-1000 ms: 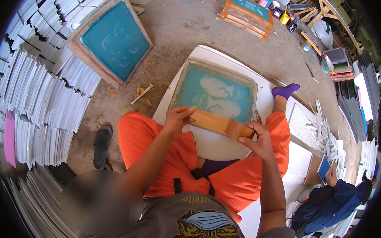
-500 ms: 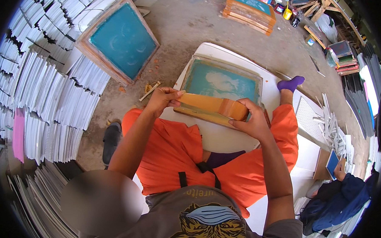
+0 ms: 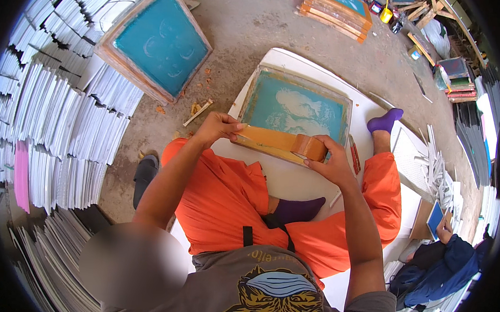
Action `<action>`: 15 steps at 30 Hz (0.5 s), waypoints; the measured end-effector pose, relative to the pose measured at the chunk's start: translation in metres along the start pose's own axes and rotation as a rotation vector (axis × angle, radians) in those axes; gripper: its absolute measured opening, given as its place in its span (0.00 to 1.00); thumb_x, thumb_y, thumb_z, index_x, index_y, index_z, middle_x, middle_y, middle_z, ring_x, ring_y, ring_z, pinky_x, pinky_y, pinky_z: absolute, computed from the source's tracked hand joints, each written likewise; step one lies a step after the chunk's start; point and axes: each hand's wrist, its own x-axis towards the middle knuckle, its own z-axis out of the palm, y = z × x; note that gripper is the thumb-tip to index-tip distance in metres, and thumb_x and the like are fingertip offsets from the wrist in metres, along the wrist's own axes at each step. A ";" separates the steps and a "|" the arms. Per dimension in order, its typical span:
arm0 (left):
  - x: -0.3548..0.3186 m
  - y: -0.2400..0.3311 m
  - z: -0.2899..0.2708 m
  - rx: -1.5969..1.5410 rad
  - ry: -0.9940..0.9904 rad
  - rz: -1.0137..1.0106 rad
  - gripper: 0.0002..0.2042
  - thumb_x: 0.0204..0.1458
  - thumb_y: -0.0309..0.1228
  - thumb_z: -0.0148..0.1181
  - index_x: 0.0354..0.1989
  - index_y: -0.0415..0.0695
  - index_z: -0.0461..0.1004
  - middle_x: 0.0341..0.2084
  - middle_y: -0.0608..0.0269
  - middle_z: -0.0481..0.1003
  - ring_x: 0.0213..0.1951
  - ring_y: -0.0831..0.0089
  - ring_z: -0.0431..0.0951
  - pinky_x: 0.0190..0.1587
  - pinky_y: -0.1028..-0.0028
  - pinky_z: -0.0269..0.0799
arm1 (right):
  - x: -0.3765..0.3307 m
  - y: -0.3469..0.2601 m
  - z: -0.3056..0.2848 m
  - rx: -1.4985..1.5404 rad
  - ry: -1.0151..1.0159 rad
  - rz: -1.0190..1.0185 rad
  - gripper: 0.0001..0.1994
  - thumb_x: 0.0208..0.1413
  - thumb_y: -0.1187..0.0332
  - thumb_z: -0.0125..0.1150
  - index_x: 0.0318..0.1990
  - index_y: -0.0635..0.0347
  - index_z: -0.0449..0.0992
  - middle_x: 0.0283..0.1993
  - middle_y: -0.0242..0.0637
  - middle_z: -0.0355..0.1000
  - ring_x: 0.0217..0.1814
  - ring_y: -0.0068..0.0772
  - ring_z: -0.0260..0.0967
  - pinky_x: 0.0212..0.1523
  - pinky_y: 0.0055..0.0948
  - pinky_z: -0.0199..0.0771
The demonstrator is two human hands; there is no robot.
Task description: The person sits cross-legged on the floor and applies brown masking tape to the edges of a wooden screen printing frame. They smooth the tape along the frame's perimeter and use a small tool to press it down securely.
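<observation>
A glossy brown roll of adhesive tape point(image 3: 309, 148) is sitting in the right hand's point(image 3: 334, 161) grip, some fingers hiding behind it. The left hand point(image 3: 216, 128) is pinching the end of its amber, semi-clear strip point(image 3: 267, 138), which is spanning the near edge of a wood-framed teal mesh screen point(image 3: 299, 108) — whether it is touching, I cannot tell. The screen is lying on a white flat board point(image 3: 293, 180). Farther out, the picture's top edge is cutting off an orange-edged stack of frames point(image 3: 335, 17) — and a grey blur is covering the lower left.
</observation>
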 end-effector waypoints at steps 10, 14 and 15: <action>0.023 0.035 0.010 0.084 0.035 -0.006 0.13 0.58 0.33 0.71 0.41 0.33 0.82 0.31 0.57 0.83 0.26 0.75 0.81 0.33 0.75 0.81 | 0.016 0.028 -0.023 0.153 0.035 0.037 0.30 0.46 0.77 0.79 0.57 0.59 0.70 0.54 0.34 0.73 0.59 0.27 0.70 0.62 0.30 0.68; 0.033 0.047 0.015 0.012 0.021 0.028 0.14 0.56 0.34 0.74 0.39 0.33 0.83 0.29 0.57 0.82 0.25 0.75 0.81 0.32 0.77 0.80 | 0.024 0.029 -0.045 0.241 0.111 0.005 0.31 0.45 0.78 0.80 0.58 0.59 0.72 0.54 0.33 0.73 0.60 0.27 0.70 0.61 0.30 0.68; 0.033 0.051 0.016 -0.018 0.005 0.041 0.14 0.56 0.34 0.73 0.39 0.33 0.83 0.29 0.57 0.82 0.25 0.75 0.81 0.32 0.77 0.80 | 0.025 0.027 -0.047 0.265 0.135 0.007 0.31 0.44 0.77 0.80 0.58 0.59 0.73 0.54 0.33 0.74 0.59 0.27 0.70 0.60 0.30 0.68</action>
